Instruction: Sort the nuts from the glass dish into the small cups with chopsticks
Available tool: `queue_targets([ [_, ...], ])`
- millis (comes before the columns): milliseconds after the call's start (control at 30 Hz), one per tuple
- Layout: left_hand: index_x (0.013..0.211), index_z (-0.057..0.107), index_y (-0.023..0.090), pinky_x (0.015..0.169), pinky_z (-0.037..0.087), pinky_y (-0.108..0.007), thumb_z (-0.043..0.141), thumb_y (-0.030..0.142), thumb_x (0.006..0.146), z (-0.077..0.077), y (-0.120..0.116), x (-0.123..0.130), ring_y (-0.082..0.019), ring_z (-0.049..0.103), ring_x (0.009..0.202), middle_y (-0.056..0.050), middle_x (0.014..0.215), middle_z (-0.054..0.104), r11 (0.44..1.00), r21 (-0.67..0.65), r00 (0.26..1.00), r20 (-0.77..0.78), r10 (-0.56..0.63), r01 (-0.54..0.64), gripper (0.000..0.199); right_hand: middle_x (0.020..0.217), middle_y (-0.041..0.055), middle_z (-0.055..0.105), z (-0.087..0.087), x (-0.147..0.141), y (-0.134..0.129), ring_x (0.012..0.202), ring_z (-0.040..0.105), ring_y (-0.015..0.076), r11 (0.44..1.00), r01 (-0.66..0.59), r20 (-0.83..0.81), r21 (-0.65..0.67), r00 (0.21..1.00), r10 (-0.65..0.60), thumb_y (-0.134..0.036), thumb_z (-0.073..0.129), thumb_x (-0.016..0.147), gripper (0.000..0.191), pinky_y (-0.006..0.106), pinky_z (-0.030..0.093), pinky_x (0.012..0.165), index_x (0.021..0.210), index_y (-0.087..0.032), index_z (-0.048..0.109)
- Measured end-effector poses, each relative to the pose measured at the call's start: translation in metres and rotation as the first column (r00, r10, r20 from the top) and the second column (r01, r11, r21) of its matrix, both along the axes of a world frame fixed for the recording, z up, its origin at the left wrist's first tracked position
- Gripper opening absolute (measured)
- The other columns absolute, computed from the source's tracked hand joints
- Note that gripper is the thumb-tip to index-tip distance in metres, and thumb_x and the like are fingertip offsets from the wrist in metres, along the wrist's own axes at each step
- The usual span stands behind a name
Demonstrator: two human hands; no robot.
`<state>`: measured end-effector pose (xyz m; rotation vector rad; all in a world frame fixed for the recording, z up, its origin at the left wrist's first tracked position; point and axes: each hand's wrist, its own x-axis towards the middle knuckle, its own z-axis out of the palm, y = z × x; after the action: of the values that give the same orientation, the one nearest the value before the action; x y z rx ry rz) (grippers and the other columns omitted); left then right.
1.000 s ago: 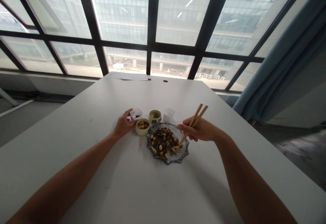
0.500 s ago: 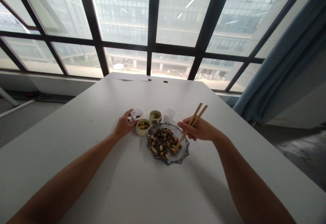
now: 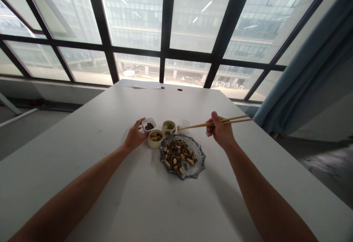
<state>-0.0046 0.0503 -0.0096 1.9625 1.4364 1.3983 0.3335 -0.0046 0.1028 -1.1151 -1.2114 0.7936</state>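
1. Fingers (image 3: pixel 209 129) of the right hand (image 3: pixel 221 132) held chopsticks (image 3: pixel 197 126) near the right tub (image 3: pixel 184 122), tips perhaps pinching a nut (image 3: pixel 178 128)
2. Left hand (image 3: pixel 134 135) clasped the left tub (image 3: pixel 149 120) of seeds (image 3: pixel 149 126)
3. Mixed nuts (image 3: pixel 178 153) lay in the glass bowl (image 3: pixel 199 155)

The chopsticks (image 3: pixel 200 125) look wooden; the dish (image 3: pixel 200 164), ridged glass; the tabletop (image 3: pixel 143 201), smooth; the curtain (image 3: pixel 300 64), cloth.

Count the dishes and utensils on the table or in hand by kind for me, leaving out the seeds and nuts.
Round cream bowls: 2
White square tubs: 2
Scalloped glass dish: 1
Chopsticks: 2
Total: 7
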Motion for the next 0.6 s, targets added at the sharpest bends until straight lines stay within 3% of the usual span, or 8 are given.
queue_targets([
  [133, 0.133, 0.050, 0.020, 0.096, 0.056, -0.043, 0.071, 0.038, 0.074, 0.000, 0.000, 0.000, -0.025, 0.066, 0.109, -0.012, 0.128, 0.064, 1.000, 0.012, 1.000, -0.004, -0.006, 0.006, 0.066, 0.049, 0.0027, 0.059, -0.016, -0.018, -0.001, 0.037, 0.053, 0.0137, 0.988, 0.117, 0.100, 0.103, 0.987, -0.128, -0.075, 0.050, 0.084, 0.059, 0.027, 0.044, 0.038, 0.067, -0.020, 0.058],
  [400, 0.133, 0.050, 0.021, 0.086, 0.059, -0.041, 0.072, 0.041, 0.073, -0.001, 0.001, -0.002, -0.025, 0.069, 0.101, -0.013, 0.128, 0.064, 1.000, -0.016, 1.000, -0.020, 0.007, -0.008, 0.067, 0.054, 0.0019, 0.062, -0.037, -0.037, -0.002, 0.044, 0.058, 0.0141, 0.975, 0.121, 0.155, 0.185, 0.976, -0.151, -0.071, 0.044, 0.090, 0.056, 0.027, 0.048, 0.047, 0.073, -0.019, 0.060],
  [600, 0.133, 0.050, 0.021, 0.084, 0.059, -0.040, 0.072, 0.040, 0.074, 0.000, 0.001, -0.001, -0.025, 0.068, 0.103, -0.012, 0.126, 0.066, 1.000, -0.018, 1.000, -0.031, 0.008, -0.009, 0.066, 0.063, 0.0040, 0.068, -0.031, -0.039, -0.006, 0.057, 0.064, 0.0166, 0.990, -0.100, 0.347, 0.095, 0.936, 0.061, -0.066, 0.056, 0.087, 0.049, 0.028, 0.052, 0.056, 0.076, -0.019, 0.063],
])
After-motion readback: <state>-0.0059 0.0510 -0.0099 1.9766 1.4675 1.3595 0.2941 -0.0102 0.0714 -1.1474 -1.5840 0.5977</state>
